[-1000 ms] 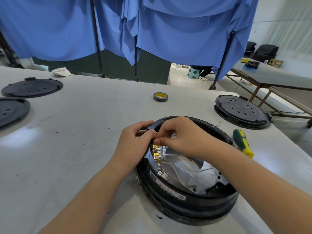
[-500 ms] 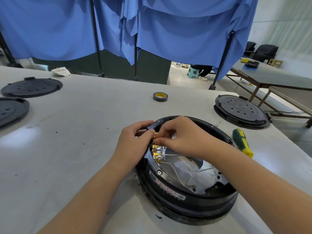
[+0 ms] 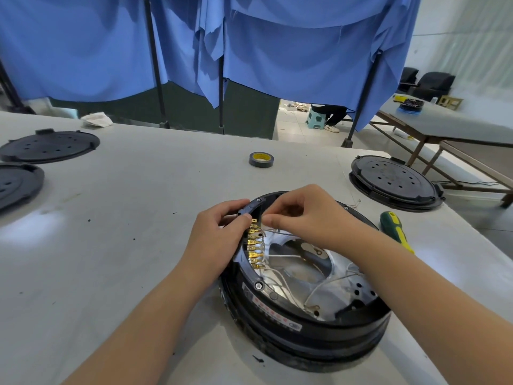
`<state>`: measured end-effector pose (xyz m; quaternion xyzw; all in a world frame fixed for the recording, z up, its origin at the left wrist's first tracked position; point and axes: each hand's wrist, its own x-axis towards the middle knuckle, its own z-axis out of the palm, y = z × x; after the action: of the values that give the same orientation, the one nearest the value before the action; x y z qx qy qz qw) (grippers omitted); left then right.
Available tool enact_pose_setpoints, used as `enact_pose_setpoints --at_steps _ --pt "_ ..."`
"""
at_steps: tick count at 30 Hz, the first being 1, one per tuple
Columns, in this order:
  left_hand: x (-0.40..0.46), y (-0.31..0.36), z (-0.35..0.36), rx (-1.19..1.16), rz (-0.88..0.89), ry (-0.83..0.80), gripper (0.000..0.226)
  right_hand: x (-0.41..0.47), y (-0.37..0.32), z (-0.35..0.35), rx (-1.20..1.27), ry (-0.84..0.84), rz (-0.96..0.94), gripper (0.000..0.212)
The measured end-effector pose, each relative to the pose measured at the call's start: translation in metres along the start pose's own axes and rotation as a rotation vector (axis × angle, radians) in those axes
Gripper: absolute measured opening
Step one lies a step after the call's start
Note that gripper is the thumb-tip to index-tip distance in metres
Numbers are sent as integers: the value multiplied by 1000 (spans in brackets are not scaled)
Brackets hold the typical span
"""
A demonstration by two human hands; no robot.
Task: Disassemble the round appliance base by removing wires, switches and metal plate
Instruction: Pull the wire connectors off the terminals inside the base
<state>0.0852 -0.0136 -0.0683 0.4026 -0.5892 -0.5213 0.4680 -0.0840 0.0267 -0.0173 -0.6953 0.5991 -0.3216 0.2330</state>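
A: Blue cloth (image 3: 291,51) hangs in loose folds behind a pale, matte grey table (image 3: 125,232) speckled with dark crumbs. What sits on it?

B: Near and right of centre, the round appliance base (image 3: 302,323), a black plastic ring, open on top, with a shiny metal plate (image 3: 299,269) inside. Thin whitish wires (image 3: 280,279) loop across the plate to a row of brass terminals (image 3: 254,247) on the left inner wall.

A: And the hands?

B: The left hand (image 3: 219,234) curls over the ring's left rim, thumb tip beside the top terminal. The right hand (image 3: 308,218) has fingers bunched, thumb and forefinger pinching narrowly just right of that terminal; what they hold I cannot tell.

A: Anything else?

B: A green and yellow screwdriver (image 3: 395,232) lies just right of the base. 1 roll of dark tape (image 3: 261,159) lies flat further off. 3 perforated black discs: 1 far right (image 3: 394,180), 2 at the left edge (image 3: 50,145) (image 3: 16,184)
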Motion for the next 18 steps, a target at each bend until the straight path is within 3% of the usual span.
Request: enact_pose_setpoints --at_steps 7,15,18 --pt "0 2 0 6 -2 0 30 6 3 -28 52 292 31 6" --pt "0 2 0 -5 -10 4 31 15 50 -81 -53 370 272 12" --pt "-1 3 0 -1 -14 9 31 15 79 -92 -144 329 375 15"
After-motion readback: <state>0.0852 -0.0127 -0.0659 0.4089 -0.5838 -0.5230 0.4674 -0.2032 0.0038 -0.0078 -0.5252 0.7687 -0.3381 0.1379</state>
